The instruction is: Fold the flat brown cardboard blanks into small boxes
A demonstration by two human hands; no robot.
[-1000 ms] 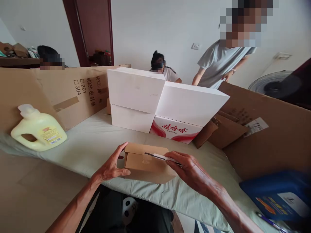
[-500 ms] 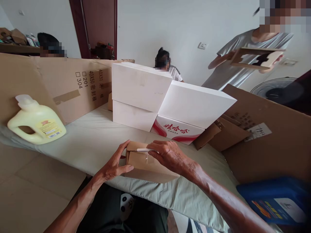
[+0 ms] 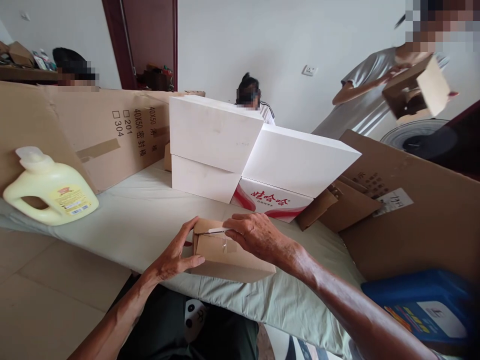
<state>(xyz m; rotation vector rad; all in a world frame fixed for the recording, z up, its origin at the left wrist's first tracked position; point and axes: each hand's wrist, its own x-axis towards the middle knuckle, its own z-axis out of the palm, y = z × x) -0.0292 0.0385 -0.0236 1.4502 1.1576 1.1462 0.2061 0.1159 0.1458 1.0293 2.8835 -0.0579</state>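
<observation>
A small brown cardboard box (image 3: 234, 265) lies on the cloth-covered surface right in front of me. At its left end, my left hand (image 3: 181, 252) grips it, thumb on the near edge and fingers at the far corner. My right hand (image 3: 253, 236) is closed around a slim white-handled knife (image 3: 217, 230). The knife lies nearly level over the box top, its thin metal tip at the seam near the left end. A strip of clear tape (image 3: 225, 245) shows on the top, partly under my right hand.
Stacked white boxes (image 3: 213, 135) stand beyond my hands. A pale yellow jug (image 3: 52, 187) is at left, a blue container (image 3: 420, 305) at lower right. Large cardboard panels (image 3: 412, 225) flank the surface. A person at right holds an open cardboard box (image 3: 435, 90); two others sit behind.
My right hand and the knife have shifted slightly left along the box top. My left hand keeps its grip. The person at right has turned their box and moved it rightward.
</observation>
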